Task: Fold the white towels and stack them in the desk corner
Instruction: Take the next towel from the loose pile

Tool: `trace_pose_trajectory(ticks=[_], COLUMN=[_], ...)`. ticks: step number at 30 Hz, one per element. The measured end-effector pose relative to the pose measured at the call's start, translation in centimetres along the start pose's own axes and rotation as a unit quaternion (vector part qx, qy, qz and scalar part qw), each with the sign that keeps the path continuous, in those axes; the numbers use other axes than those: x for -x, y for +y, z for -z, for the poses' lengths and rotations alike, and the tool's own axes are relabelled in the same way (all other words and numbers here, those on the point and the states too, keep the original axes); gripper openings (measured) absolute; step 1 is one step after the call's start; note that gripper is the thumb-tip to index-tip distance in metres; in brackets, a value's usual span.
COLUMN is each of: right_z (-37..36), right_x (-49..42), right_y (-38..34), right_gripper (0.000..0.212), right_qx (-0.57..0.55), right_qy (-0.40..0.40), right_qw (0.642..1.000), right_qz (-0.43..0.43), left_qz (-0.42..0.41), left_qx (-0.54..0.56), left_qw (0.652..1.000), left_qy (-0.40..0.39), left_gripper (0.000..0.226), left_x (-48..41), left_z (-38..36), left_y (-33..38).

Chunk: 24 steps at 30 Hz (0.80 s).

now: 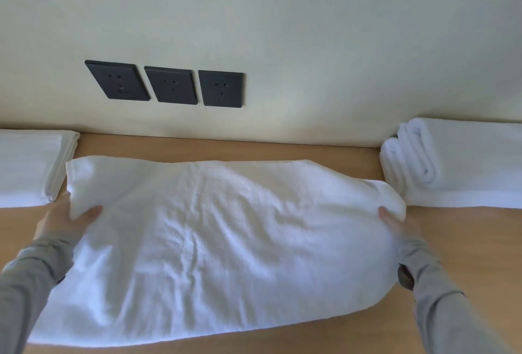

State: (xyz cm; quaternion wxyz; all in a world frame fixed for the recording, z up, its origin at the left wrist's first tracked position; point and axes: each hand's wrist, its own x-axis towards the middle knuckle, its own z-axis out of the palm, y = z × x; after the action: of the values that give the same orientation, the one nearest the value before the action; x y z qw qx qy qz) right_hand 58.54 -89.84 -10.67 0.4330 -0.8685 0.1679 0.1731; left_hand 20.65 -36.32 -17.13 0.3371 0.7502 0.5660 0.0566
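Pinching the towel [226,240] at each end, left hand [67,223] and right hand [398,226] should line up edges, then press flat.

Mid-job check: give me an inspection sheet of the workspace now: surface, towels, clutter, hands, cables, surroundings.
Surface: wooden desk, light wood.
Job's things: white towel spread mid-desk; folded towels at left; folded stack at right.
Clutter: nothing seen.
Hands: left hand holds the towel's left end, right hand its right end.
Cables: nothing seen.
Surroundings: pale wall with three dark sockets.
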Motion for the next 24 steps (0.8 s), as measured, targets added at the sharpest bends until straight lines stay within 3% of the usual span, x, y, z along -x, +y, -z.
trace_pose_trajectory(ticks=[3, 6, 9, 12, 15, 19, 22, 24], right_z=[1.7, 1.3, -1.1, -5.9, -12.5, -22.0, -28.3, -31.7], right_x=[0.3, 1.5, 3.9, 8.3, 11.9, 17.1, 21.4, 24.0], right_y=[1.7, 3.3, 2.1, -0.5, -3.3, -6.4, -9.1, -11.3], right_gripper=[0.052, 0.065, 0.079, 0.075, 0.067, 0.050, 0.037, 0.029], right_qx=[0.066, 0.212, 0.315, 0.385, 0.419, 0.371, 0.254, 0.164], right_qy=[0.052, 0.024, 0.045, 0.107, 0.026, -0.135, -0.248, -0.289], right_qw=[0.996, 0.975, 0.948, 0.907, 0.874, 0.855, 0.859, 0.886], right_qz=[-0.013, -0.065, 0.008, 0.135, 0.243, 0.337, 0.369, 0.323], left_qz=[0.006, 0.020, 0.058, 0.066, 0.059, 0.069, 0.042, 0.027], left_qx=[-0.020, -0.012, 0.022, 0.036, 0.101, 0.290, 0.306, 0.289], left_qw=[1.000, 0.999, 0.997, 0.996, 0.993, 0.954, 0.951, 0.956], left_qy=[0.001, -0.029, -0.035, -0.037, -0.027, -0.023, -0.028, -0.039], left_gripper=[0.087, 0.097, 0.100, 0.080, 0.059, 0.034, 0.021, 0.023], left_x=[3.0, 4.5, 4.4, 3.6, 2.8, 2.1, 2.6, 3.6], left_z=[0.6, -0.2, -1.0, -1.0, -0.4, 0.7, 1.1, 1.2], left_y=[3.2, 4.9, 5.1, 4.3, 3.8, 4.2, 4.8, 5.3])
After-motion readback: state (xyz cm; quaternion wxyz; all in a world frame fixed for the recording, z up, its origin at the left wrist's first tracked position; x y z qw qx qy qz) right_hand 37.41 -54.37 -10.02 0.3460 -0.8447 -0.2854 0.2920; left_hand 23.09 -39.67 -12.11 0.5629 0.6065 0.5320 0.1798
